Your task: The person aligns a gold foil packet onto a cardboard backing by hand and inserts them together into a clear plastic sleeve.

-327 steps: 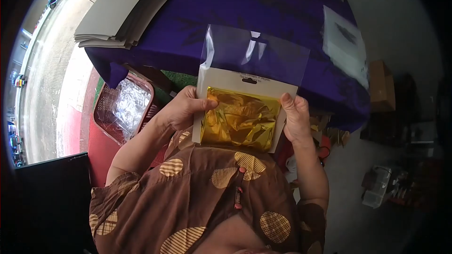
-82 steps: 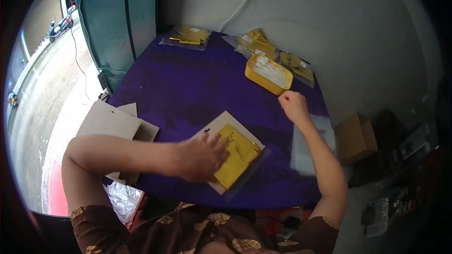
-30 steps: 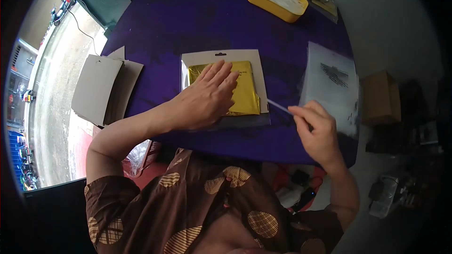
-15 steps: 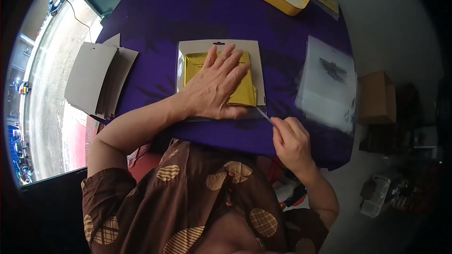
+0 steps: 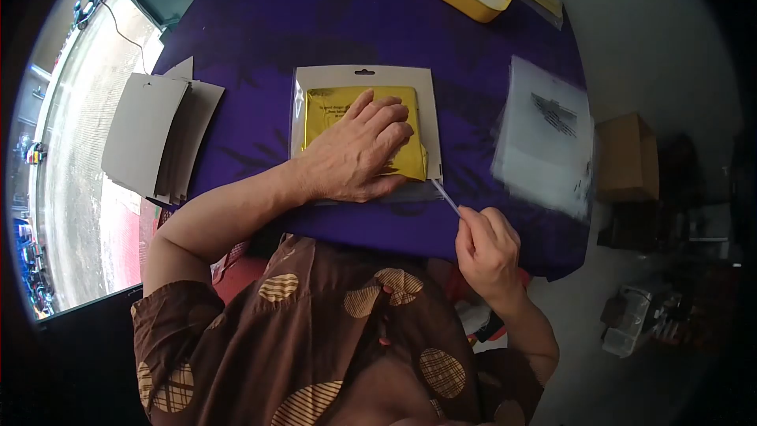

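Note:
A gold foil packet point(image 5: 404, 164) with dark print lies on a pale card with a hang slot, inside a clear plastic bag point(image 5: 363, 72). My left hand point(image 5: 356, 146) rests palm down on the packet, its fingers slightly bent and gripping nothing. It covers the packet's middle. Just off the bag's lower right corner, my right hand point(image 5: 490, 251) is closed on one end of a thin whitish strip point(image 5: 447, 197). The strip slants up to the bag's corner; whether it is attached there I cannot make out.
Stacked grey cards point(image 5: 146, 130) lie at the left of the purple tablecloth point(image 5: 252, 24). A pile of clear bags point(image 5: 544, 142) is at the right. At the back, a yellow tray point(image 5: 449, 1) holds white strips. A cardboard box point(image 5: 627, 158) stands beyond the table's right edge.
My left hand's fingers have bent and drawn together on the gold packet. My right hand has moved slightly down, and more of the strip shows. The whole view has shifted a little.

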Demonstrator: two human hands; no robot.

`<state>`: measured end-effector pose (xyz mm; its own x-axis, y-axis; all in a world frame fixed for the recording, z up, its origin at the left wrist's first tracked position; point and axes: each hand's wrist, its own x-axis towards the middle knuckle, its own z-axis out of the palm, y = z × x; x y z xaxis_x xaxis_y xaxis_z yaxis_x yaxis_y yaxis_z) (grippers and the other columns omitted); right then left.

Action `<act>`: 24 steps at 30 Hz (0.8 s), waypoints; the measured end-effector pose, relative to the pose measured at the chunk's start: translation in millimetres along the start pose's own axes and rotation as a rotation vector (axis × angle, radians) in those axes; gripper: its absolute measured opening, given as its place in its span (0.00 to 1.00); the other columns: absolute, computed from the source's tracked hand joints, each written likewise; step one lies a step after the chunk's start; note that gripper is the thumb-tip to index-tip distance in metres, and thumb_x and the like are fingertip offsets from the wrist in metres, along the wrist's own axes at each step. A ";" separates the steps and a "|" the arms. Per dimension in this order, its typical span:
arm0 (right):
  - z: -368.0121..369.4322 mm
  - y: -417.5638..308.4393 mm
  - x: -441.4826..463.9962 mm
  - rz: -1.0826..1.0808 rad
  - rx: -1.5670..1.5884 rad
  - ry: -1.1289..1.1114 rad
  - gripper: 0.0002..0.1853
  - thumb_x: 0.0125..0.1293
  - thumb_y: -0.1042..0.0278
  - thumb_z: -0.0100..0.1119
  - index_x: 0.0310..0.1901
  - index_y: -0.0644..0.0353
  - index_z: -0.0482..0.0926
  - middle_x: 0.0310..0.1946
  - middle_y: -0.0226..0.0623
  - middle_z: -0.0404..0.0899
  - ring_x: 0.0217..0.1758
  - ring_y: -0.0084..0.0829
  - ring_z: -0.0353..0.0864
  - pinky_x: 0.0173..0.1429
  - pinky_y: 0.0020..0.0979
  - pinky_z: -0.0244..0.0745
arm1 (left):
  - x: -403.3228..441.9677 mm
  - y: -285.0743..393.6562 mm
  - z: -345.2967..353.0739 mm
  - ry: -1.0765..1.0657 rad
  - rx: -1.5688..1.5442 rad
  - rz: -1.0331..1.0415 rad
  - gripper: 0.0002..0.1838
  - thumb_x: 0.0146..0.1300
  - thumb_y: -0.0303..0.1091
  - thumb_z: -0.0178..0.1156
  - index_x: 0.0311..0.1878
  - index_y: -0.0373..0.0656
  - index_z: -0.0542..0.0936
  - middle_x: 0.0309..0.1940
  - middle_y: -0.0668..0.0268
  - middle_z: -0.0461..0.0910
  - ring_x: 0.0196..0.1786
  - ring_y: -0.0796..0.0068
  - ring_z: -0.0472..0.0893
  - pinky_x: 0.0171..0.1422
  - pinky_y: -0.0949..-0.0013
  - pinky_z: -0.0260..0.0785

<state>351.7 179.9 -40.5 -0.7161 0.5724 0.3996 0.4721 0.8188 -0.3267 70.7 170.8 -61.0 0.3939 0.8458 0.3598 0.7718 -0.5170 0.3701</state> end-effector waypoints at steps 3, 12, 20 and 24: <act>3.1 0.4 -0.9 -0.019 -0.013 0.012 0.13 0.57 0.82 0.65 0.44 0.70 0.79 0.29 0.41 0.70 0.29 0.39 0.76 0.32 0.38 0.74 | -0.1 -0.1 2.3 0.001 0.014 -0.004 0.33 0.52 0.39 0.70 0.58 0.40 0.67 0.61 0.50 0.67 0.71 0.46 0.64 0.78 0.38 0.50; 19.1 1.4 7.3 -0.054 -0.020 0.016 0.15 0.56 0.83 0.65 0.47 0.70 0.79 0.28 0.40 0.69 0.29 0.38 0.76 0.32 0.37 0.74 | -0.7 2.4 0.9 0.006 0.052 0.022 0.29 0.53 0.40 0.70 0.52 0.39 0.68 0.60 0.49 0.68 0.70 0.46 0.65 0.77 0.38 0.51; 18.3 0.2 15.5 -0.060 -0.072 -0.048 0.16 0.58 0.81 0.63 0.48 0.71 0.79 0.28 0.41 0.70 0.29 0.39 0.76 0.34 0.38 0.75 | -1.6 2.4 1.5 0.006 0.030 0.021 0.27 0.52 0.39 0.71 0.49 0.40 0.69 0.58 0.49 0.69 0.69 0.46 0.66 0.75 0.36 0.53; 16.0 -3.0 13.7 -0.012 -0.132 -0.128 0.16 0.59 0.79 0.62 0.50 0.71 0.78 0.28 0.41 0.71 0.30 0.39 0.78 0.34 0.38 0.76 | -1.9 2.3 3.3 0.005 0.066 0.023 0.25 0.52 0.38 0.71 0.47 0.40 0.69 0.57 0.49 0.69 0.68 0.47 0.67 0.74 0.35 0.54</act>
<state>332.2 184.6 -47.7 -0.7773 0.5593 0.2881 0.5209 0.8289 -0.2036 73.4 168.5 -63.6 0.4093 0.8332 0.3718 0.7938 -0.5261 0.3050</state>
